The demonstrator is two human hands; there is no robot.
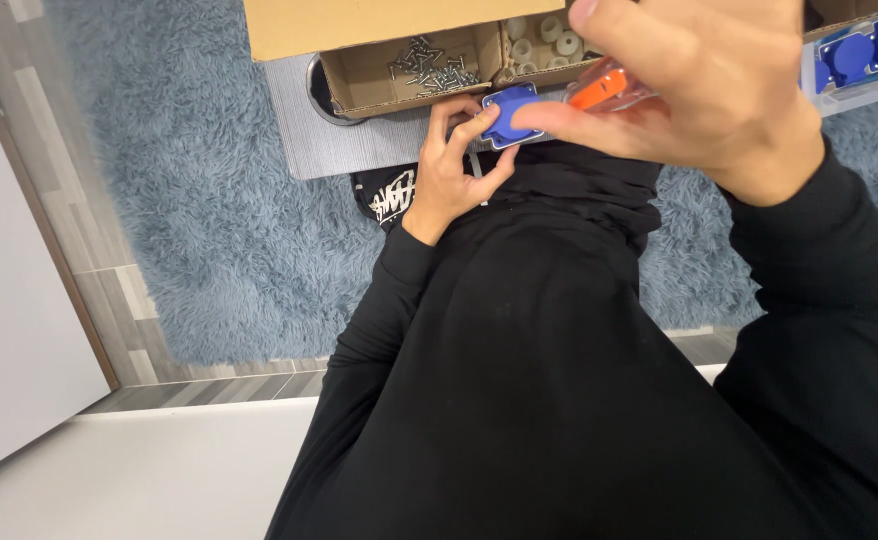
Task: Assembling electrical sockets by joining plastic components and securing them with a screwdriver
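The left hand (451, 170) grips one square blue plastic socket cover (508, 115) with a round recess. Its fingers (469, 128) curl closed around the cover's left edge. The cover sits at the centre of the view, just in front of the cardboard box, above the person's black-clad lap.

The right hand (704, 85) is raised close to the camera, at the upper right. It is closed on one orange-handled tool with a clear grip (607, 90). The tool's orange end points toward the blue cover. Whether it touches the cover cannot be told.

Beyond the hands stands one open brown cardboard box (359, 25) with two visible compartments. The left compartment holds a loose pile of small silver screws (427, 68). The right compartment holds several pale round washers (544, 38); their count is unclear.

At the far right, one clear plastic tray (864, 92) holds two further blue socket parts (871, 45). A grey mat (359, 145) lies under the box on a shaggy blue-grey rug (189, 180).
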